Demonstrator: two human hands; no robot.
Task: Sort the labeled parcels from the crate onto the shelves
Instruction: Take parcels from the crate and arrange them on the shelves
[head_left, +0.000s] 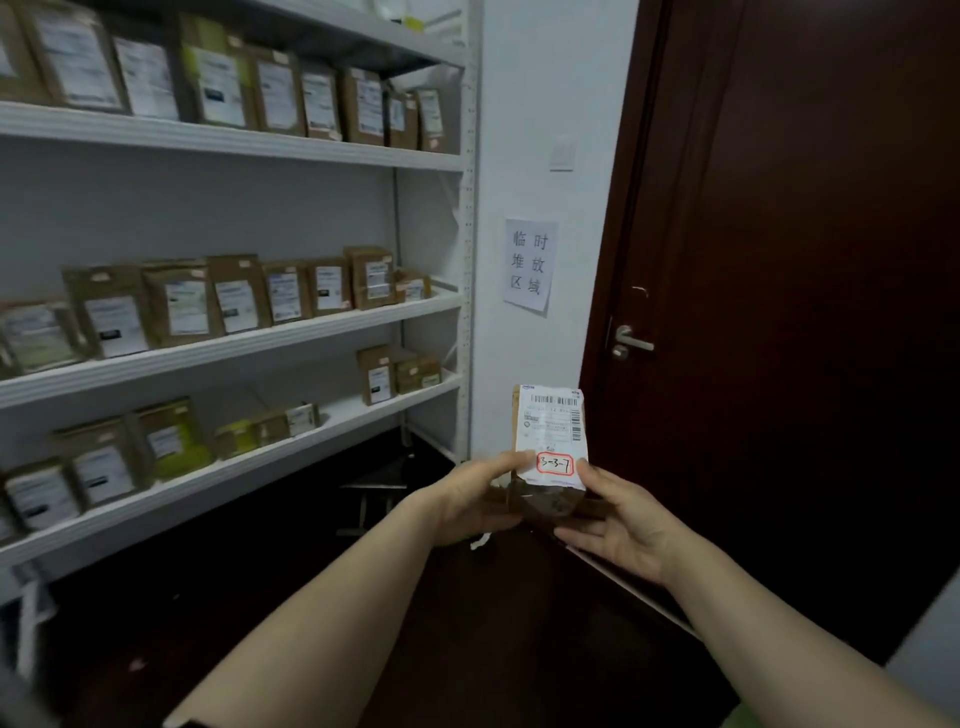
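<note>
I hold the parcel (550, 441) upright, right of the shelves (234, 343), with my left grip (467, 499) and right grip (618, 519) pinching its lower edges. I'm reading its label (555, 464), marked 3-3-7. Next, I judge, I must find that slot at left and place it there.

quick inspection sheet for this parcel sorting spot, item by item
surface: white shelves, several boards carrying rows of boxes
job's things: parcel held upright, label marked 3-3-7 in a red ring; shelved parcels standing, labels outward; crate not seen
clutter: small white scrap below the left hand
grippers: left hand pinches the parcel's left edge; right hand grips its right side
cables: nothing seen
surroundings: dark door with metal handle; paper notice on white wall
</note>
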